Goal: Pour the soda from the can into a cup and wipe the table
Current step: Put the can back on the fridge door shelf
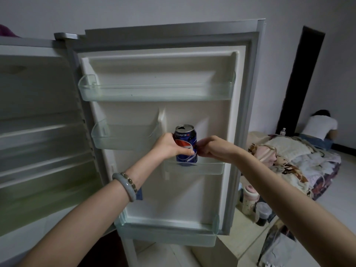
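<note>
A blue soda can (185, 140) with an opened top stands upright in a small clear door shelf (208, 167) of the open fridge door. My left hand (169, 146) grips the can from the left, thumb across its front. My right hand (209, 147) has curled fingers touching the can's right side. No cup, cloth or table top is in view.
The fridge door (159, 112) carries several clear, empty bins; the fridge interior (38, 132) lies at left. At right sit a pink bottle (249, 199), a dark cup (263, 212), a bed with blankets (289, 160) and a person (321, 128) crouched by the wall.
</note>
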The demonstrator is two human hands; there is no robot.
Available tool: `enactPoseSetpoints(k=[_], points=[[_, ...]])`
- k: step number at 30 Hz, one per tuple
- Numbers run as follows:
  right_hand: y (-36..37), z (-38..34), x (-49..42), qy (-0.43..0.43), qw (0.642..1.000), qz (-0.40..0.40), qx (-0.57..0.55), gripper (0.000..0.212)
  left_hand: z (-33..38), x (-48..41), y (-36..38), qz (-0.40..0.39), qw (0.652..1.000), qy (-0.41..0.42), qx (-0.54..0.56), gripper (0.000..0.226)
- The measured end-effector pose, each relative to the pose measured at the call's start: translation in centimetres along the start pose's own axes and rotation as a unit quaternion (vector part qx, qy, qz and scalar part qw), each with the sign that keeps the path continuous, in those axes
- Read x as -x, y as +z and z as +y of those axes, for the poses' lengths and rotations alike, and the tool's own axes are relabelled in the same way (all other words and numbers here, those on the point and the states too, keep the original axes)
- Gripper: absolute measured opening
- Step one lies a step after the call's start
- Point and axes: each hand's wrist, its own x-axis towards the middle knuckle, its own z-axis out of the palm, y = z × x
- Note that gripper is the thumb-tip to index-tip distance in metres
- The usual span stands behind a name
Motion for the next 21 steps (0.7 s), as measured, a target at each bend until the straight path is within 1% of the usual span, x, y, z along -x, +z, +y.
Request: enactPoseSetpoints(k=[2,3,7,11,13,15,17,19,21], points=[[0.0,0.3,-0.3,0.016,1.000,0.007,0.006,0.035,-0.2,-0.2,0.4,-0.005,1.000,0.003,-0.015,0.061],[0.0,0.5,-0.5,0.024,1.000,0.012,0.010,0.035,-0.3,-0.3,0.6,-0.005,1.000,0.003,-0.022,0.063],[0.0,0.4,-0.9,0.044,0.998,0.034,0.029,0.034,-0.6,-0.9,1.1,0.005,0.999,0.000,-0.034,0.055],[-0.1,0.5,-0.9,0.056,0.996,0.055,0.052,0.031,-0.7,-1.0,1.4,0.011,0.999,0.012,-0.042,0.051],[0.0,0.4,-0.8,0.053,0.993,0.067,0.083,0.032,-1.0,-1.0,1.5,0.005,0.999,0.012,-0.047,0.055],[-0.1,0.2,-0.5,0.043,0.985,0.088,0.144,0.034,-1.2,-0.6,1.2,0.000,0.999,0.005,-0.045,0.064],[-0.2,-0.2,0.5,0.001,0.964,0.124,0.235,0.040,-1.2,0.5,0.8,0.012,0.999,0.004,-0.042,0.077],[-0.2,-0.3,2.1,-0.084,0.923,0.164,0.339,0.043,-1.2,2.2,0.4,0.032,0.998,0.022,-0.047,0.082],[0.2,0.3,4.2,-0.159,0.877,0.204,0.404,0.046,-1.4,4.3,0.6,0.057,0.993,0.061,-0.085,0.080]])
